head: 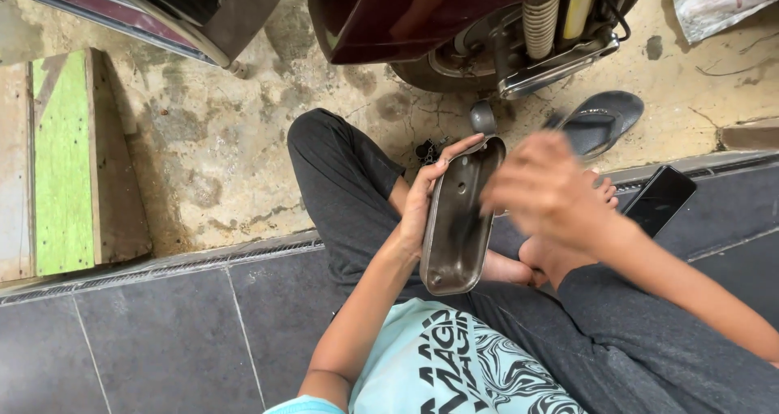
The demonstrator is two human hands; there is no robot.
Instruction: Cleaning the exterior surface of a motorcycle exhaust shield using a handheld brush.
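Observation:
I sit cross-legged on dark tiles, looking down at my lap. My left hand (428, 193) grips the left edge of a long dull metal cover (459, 229), a curved trough-shaped piece held upright with its hollow side facing me. My right hand (542, 188) is blurred just right of the cover's upper part, fingers bent and close to its rim. I cannot tell whether it holds anything or touches the metal.
A dark red scooter's rear (454, 25) with a coil spring and chrome guard stands just ahead on cracked concrete. A grey sandal (599, 120) lies near it, a black phone (659, 198) on the tile step by my right knee. A green-topped wooden block (65, 163) sits at left.

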